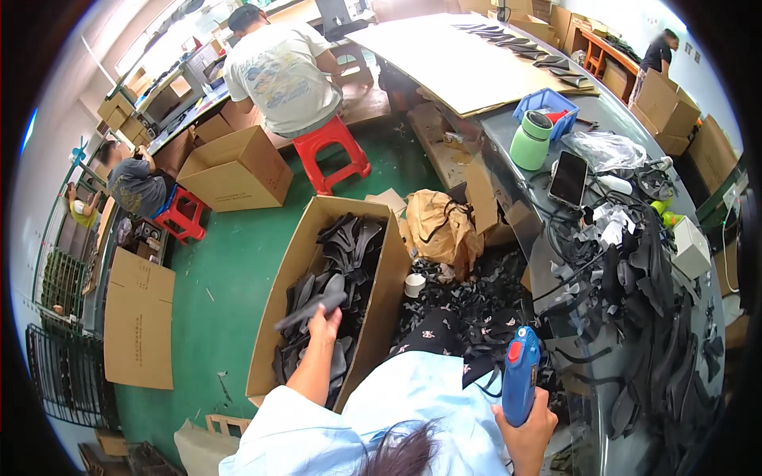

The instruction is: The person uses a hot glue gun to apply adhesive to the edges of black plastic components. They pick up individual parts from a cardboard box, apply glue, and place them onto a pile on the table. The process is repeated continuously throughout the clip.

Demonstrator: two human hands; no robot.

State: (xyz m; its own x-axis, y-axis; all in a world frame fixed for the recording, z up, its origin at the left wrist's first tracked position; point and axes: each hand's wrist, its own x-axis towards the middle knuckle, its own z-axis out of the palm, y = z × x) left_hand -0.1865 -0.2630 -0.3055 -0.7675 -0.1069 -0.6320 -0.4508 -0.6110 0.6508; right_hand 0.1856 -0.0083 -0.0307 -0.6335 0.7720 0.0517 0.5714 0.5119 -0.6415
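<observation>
My left hand [324, 325] is closed on a dark grey curved foam-like piece [313, 310], held above an open cardboard box [386, 289]. In that box lies a heap of similar dark pieces [349, 242]. On the right, my right hand [530, 432] grips a blue handheld power tool [520, 385] with a red button, raised beside my lap. The working end of the tool cannot be made out clearly.
To my right, a grey table [562, 349] bears black pieces [663, 357], a phone [568, 179], a green bottle [531, 141] and a blue bin [548, 109]. Black scraps [476, 293] cover the floor ahead. A person [282, 75] sits on a red stool [327, 152].
</observation>
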